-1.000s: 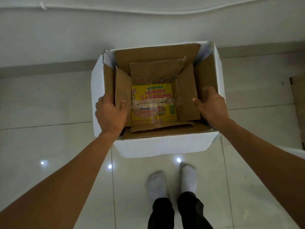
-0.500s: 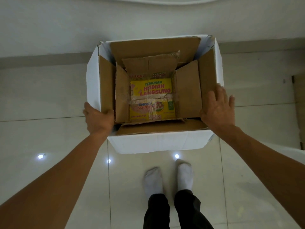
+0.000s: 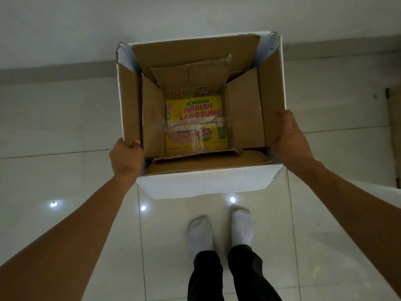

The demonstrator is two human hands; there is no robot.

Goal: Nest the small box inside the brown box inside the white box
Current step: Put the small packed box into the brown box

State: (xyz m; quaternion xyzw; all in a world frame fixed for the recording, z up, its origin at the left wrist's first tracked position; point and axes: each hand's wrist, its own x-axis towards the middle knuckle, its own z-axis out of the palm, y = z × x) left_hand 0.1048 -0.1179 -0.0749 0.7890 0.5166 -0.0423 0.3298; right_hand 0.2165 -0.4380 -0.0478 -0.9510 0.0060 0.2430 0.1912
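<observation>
The white box stands open on the tiled floor in front of my feet. Inside it sits the brown box, its flaps open and upright. At the bottom of the brown box lies the small yellow tea box, face up. My left hand grips the white box's left side flap at its near corner, thumb inside. My right hand clasps the right side flap near the front corner, fingers curled over its edge.
A white wall with a grey skirting runs just behind the box. A brown cardboard piece shows at the right edge. My two socked feet stand close to the box's near side. Glossy floor tiles lie all around.
My hands left the brown box's flaps and moved outward to the white box's side flaps. The left hand now pinches the left flap; the right hand went from flat to clasping.
</observation>
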